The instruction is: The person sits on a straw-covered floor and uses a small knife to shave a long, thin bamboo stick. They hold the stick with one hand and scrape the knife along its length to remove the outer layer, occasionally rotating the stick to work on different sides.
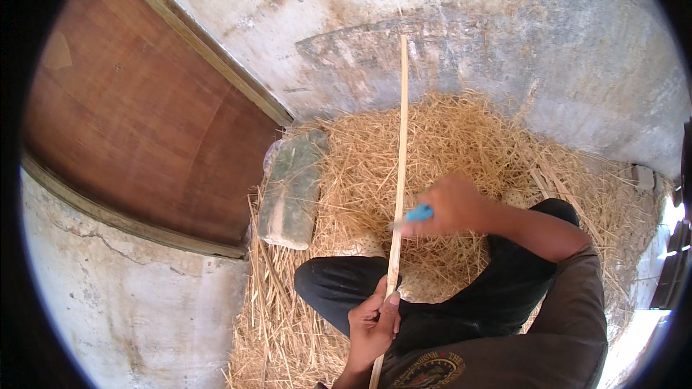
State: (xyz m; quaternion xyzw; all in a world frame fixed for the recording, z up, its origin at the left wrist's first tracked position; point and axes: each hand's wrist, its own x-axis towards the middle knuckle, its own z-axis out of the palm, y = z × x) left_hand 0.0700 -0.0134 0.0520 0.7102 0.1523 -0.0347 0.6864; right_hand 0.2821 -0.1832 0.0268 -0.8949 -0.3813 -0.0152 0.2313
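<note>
A long, pale strip of bamboo or wood [402, 137] runs up from my lap, its far end in front of the wall. My left hand [375, 320] is closed around its lower part, with the thumb lying along it. Higher up, my right hand [448, 205] grips a blue-handled knife [419, 213], smeared by motion. The knife's short blade meets the strip at its right side or crosses it; blur hides the exact contact.
Loose straw [447, 130] covers the floor around my crossed legs [339, 277]. A greenish stone block [292, 187] lies to the left, near a brown wooden door [151, 115]. A stained plaster wall [562, 50] rises ahead.
</note>
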